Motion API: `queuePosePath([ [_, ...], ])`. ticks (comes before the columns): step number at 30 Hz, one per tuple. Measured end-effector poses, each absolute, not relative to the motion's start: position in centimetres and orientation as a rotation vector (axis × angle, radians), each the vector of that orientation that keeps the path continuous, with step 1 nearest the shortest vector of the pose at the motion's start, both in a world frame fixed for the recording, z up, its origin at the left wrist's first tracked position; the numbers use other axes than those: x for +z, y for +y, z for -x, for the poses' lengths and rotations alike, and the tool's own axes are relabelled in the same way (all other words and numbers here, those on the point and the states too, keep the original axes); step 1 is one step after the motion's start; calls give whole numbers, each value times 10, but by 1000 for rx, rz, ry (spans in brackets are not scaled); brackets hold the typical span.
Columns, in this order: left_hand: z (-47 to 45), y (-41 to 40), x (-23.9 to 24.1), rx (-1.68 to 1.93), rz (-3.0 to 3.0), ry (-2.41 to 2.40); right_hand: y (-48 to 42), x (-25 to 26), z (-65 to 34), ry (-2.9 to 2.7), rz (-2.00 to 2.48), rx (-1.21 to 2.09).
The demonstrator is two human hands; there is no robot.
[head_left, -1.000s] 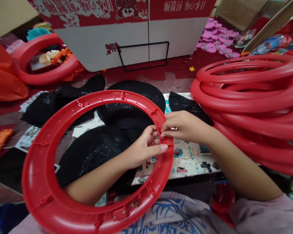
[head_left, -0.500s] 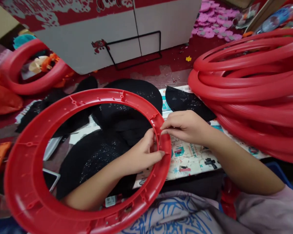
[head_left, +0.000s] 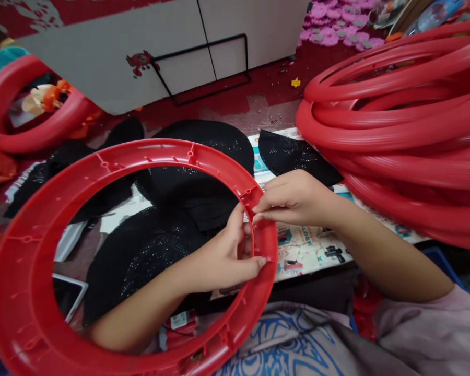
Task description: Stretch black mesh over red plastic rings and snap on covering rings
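Observation:
A large red plastic ring is held up in front of me, its ribbed hollow side with small pegs facing my eyes. My left hand reaches through its opening and is closed on the right part of the ring, thumb lying across the inner channel. On that same stretch, my right hand pinches at the channel with thumb and forefinger. Whatever those fingertips hold, if anything, is too small to make out. Behind the ring lie black mesh pieces with rounded outlines.
Red rings stand in a tall stack at the right. Another red ring lies at the left. A white box with a black wire frame is at the back, near pink pieces. A phone or tablet shows through the ring.
The view has shifted slightly, and the ring appears a little further left and nearer. My right fingertips have moved slightly inward along the channel; my left hand keeps its hold.

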State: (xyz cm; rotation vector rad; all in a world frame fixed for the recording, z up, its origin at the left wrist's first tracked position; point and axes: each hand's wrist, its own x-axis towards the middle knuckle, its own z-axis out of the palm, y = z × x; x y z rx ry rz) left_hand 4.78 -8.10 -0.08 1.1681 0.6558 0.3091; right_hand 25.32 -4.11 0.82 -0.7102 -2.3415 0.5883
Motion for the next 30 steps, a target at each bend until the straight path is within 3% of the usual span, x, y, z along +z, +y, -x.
queuePosePath([
  [15,-52,-82,-7,588,-1047,540,-43,12,-247,-2237,865,929],
  [25,-51,-79,-7,465,-1309,984,-46,18,-248,-2490,989,728],
  [30,-47,-78,-6,262,-1341,930,-52,12,-249,-2568,746,360],
])
